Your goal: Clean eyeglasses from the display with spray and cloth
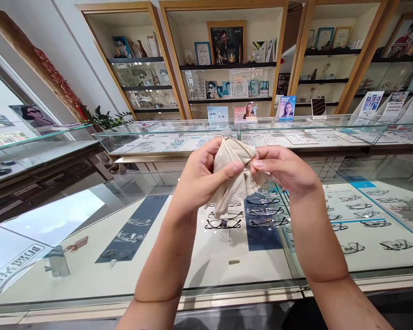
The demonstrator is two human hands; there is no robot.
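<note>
Both my hands are raised above a glass display counter. My left hand is closed on a beige cleaning cloth, its thumb pressing the cloth over one lens of a thin gold-rimmed pair of glasses. My right hand pinches the glasses' frame near the bridge. The cloth hangs down between my hands and hides most of the covered lens. The other lens shows below my right hand.
Under the counter glass lie rows of spectacle frames on white and blue trays. A second glass counter stands behind, with small posters on it. Wooden wall shelves hold pictures and trophies. A plant stands at left.
</note>
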